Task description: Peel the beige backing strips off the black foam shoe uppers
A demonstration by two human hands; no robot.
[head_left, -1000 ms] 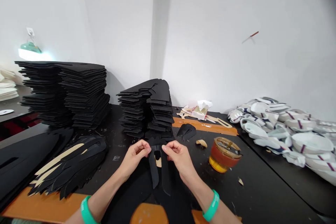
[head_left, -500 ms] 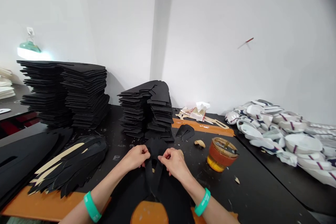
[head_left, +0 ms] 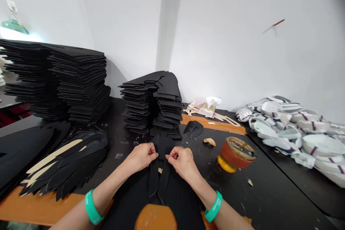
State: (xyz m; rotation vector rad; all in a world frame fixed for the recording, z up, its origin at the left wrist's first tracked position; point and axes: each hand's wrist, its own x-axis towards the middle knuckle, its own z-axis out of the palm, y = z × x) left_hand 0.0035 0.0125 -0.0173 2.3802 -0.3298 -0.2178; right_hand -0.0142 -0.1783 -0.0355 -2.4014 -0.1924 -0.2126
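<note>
Where fingers [head_left: 153, 156] pinch, black piece [head_left: 153, 181] lies.

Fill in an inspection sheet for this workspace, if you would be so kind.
Surface: dark tabletop, scuffed and flecked.
Work things: black two-legged piece over a larger black piece; centre black stack and left black stack behind.
Clutter: curled tan scrap, amber container, tissue box.
Left hand: fingers pinched at the black two-legged piece's upper end.
Right hand: likewise, opposite side.
Cables: apparent cord between wall socket and green lamp; too small to confirm.
Surroundings: white wall; pale pile at right.
</note>
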